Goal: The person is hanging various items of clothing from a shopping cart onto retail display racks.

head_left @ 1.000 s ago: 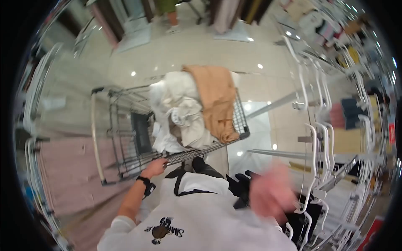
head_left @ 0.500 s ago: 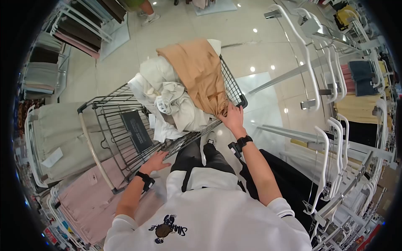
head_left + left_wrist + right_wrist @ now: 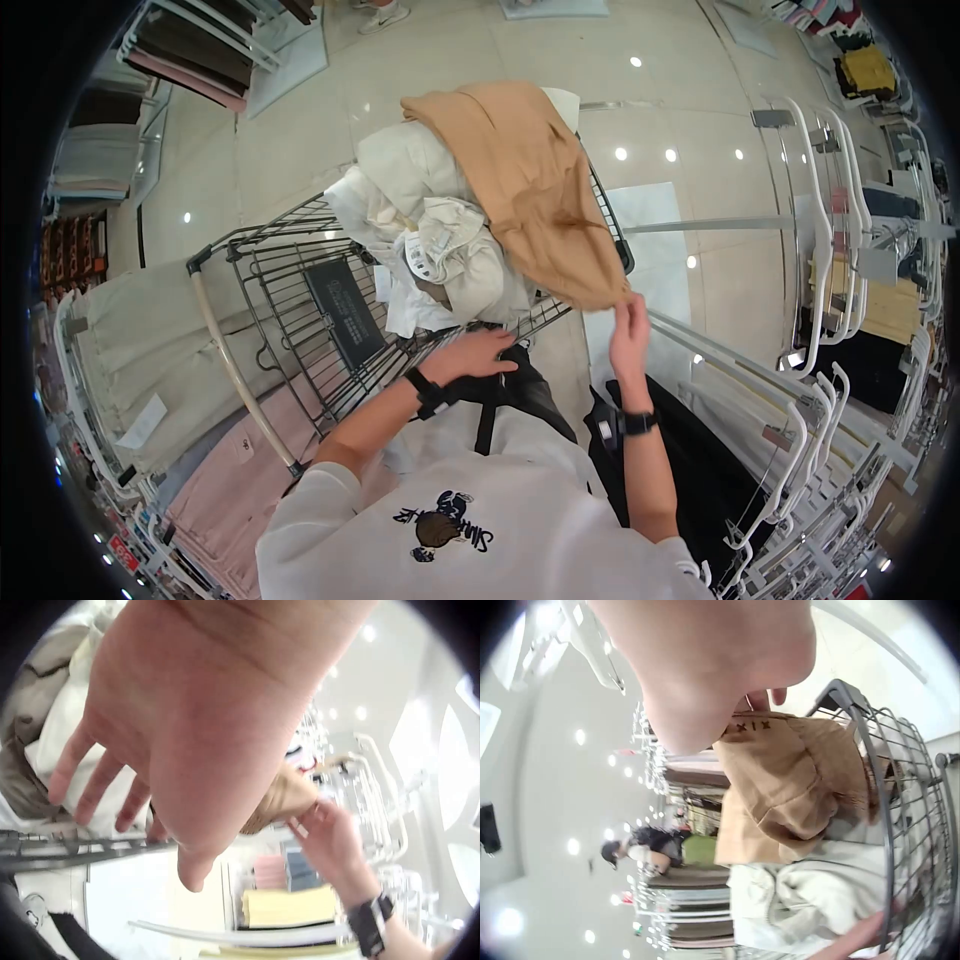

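Note:
Tan trousers [image 3: 530, 180] lie draped over the far right part of a wire shopping cart [image 3: 222, 345], on a pile of cream and white garments [image 3: 455, 255]. My right hand [image 3: 630, 340] pinches one end of the tan cloth and holds it out past the cart's near right corner; in the right wrist view the pinched edge of the tan garment [image 3: 780, 780] shows small stitched marks. Over the cart's near rim is my left hand [image 3: 470, 358], its fingers spread and nothing in them. The left wrist view shows that left hand [image 3: 187, 735] with its palm free.
Racks with white hangers [image 3: 815, 230] stand on the right, with dark garments [image 3: 690, 470] hanging near my right arm. Folded pink trousers [image 3: 240, 480] and beige trousers [image 3: 170, 350] are on the left. A person [image 3: 649, 847] stands beyond the cart in the right wrist view.
My right hand has pulled the end of the tan trousers up and to the right, off the cart's corner. My left hand has moved right along the near rim.

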{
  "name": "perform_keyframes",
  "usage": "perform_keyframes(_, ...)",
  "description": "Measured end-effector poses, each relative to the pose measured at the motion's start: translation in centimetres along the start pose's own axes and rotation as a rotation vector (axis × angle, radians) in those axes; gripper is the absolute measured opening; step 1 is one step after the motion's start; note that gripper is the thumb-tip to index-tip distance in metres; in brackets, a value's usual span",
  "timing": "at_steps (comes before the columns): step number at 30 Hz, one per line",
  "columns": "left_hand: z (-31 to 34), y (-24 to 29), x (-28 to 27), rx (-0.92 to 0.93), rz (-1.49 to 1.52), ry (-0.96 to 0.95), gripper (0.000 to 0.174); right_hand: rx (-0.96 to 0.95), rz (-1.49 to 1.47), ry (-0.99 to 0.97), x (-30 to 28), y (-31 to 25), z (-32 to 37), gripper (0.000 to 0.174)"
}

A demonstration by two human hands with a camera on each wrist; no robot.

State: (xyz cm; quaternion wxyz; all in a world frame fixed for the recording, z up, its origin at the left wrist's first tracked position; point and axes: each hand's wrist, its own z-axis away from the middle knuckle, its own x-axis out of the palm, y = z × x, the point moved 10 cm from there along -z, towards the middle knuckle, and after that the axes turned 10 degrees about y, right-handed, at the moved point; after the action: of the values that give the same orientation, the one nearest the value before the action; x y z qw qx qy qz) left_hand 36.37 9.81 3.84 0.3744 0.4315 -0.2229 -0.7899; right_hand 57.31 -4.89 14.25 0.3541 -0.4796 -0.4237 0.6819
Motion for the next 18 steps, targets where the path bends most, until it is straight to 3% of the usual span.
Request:
perform_keyframes(5, -1.2, -0.3, 1.9, 0.111, -0.122, 0.009, 0.046, 0.011, -0.241, 0.052, -5.6, -6.4, 4.6, 0.016)
perform_keyframes(12, -1.7, 1.1, 1.1, 0.044, -0.423, -0.044, 0.05, -0.255, -0.554, 0.079, -10.4, -16.4, 12.4, 0.011)
perform_keyframes(14, -0.7, 4.8, -2.7, 0.267, -0.536, 0.38, 0.056, -0.423, -0.492, 0.104, -13.2, -18.8, 16.4, 0.018)
perform_keyframes(15, -0.8, 5.4, -3.3, 0.285, -0.555, 0.381, 0.056, -0.513, -0.072, 0.248, -16.2, -17.2, 19.3, 0.029)
perform_keyframes(16, -1.2, 6.5, -4.4, 0.354, -0.266, 0.375, 0.058, -0.574, 0.359, 0.384, -18.5, -15.9, 21.6, 0.041)
perform_keyframes(17, -1.4, 7.7, -5.5, 0.417, 0.026, 0.365, 0.059, -0.582, 0.354, 0.403, -19.0, -15.8, 22.5, 0.041)
perform_keyframes(18, -0.6, 10.1, -7.1, 0.433, 0.015, 0.366, 0.059, -0.562, 0.329, 0.455, -19.9, -15.6, 23.1, 0.042)
